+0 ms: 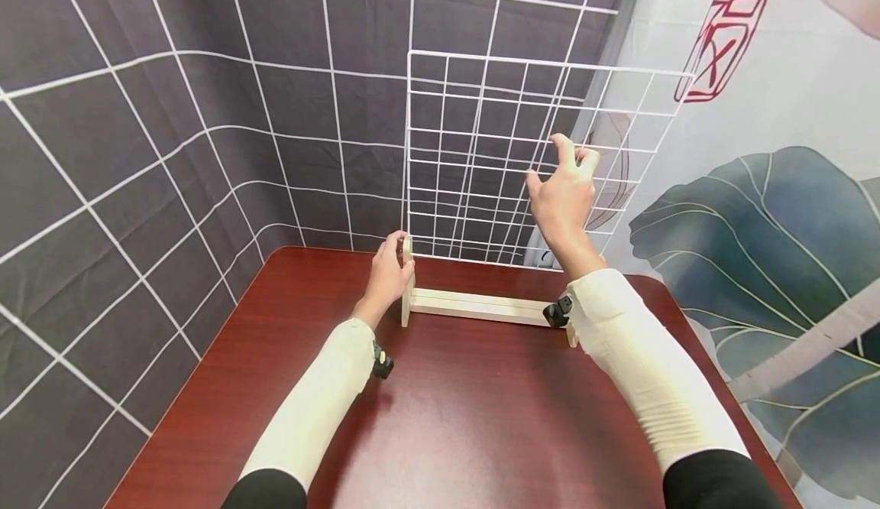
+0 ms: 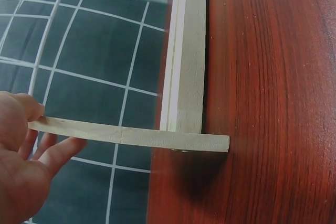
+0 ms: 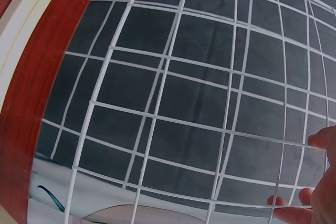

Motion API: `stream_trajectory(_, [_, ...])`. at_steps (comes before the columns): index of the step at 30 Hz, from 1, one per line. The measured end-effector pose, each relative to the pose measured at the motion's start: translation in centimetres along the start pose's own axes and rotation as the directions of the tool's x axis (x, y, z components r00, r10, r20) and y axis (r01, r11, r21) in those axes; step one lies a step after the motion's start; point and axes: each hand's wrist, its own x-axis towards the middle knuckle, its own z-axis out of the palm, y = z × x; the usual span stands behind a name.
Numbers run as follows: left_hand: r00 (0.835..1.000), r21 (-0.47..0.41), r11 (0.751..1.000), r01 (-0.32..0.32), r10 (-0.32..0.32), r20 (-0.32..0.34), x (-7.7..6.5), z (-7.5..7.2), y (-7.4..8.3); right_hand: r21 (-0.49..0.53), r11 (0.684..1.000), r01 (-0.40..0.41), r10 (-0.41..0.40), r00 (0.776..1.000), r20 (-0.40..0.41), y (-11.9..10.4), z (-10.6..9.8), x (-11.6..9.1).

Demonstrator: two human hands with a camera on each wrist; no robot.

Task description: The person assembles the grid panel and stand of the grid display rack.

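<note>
A pale wooden stand, a long rail (image 1: 481, 307) between two upright end boards, is on the table. My left hand (image 1: 387, 273) grips the upper end of its left end board (image 2: 131, 136), thumb on one face and fingers on the other. Behind the rail a white wire grid panel (image 1: 550, 63) stands upright, its left edge close to that board. My right hand (image 1: 565, 197) holds the panel by its wires, fingers spread and hooked at the mesh in the right wrist view. The sleeve partly hides the right end board (image 1: 572, 335).
The reddish-brown table (image 1: 447, 417) extends in front of the stand. A dark grey curtain with white grid lines (image 1: 289, 104) hangs behind and to the left. On the right hangs a pale cloth with a leaf print (image 1: 749, 241).
</note>
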Motion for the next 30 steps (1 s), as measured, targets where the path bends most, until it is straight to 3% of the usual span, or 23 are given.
stream_trajectory(15, [1.000, -0.008, 1.000, -0.002, 0.002, 0.002, 0.0, -0.1, 0.2, -0.011, 1.000, -0.029, 0.030, 0.999, 0.033, 0.8, 0.6, -0.9])
stream_trajectory(22, [1.000, -0.016, 1.000, -0.009, 0.009, 0.011, 0.7, -0.5, 0.8, -0.002, 1.000, -0.018, 0.018, 1.000, 0.015, 1.1, 1.0, -0.8])
stream_trajectory(30, [0.994, -0.041, 0.998, 0.050, -0.046, 0.096, 0.2, -1.0, 0.5, 0.010, 1.000, -0.023, 0.023, 1.000, 0.017, 1.5, 1.1, -1.8])
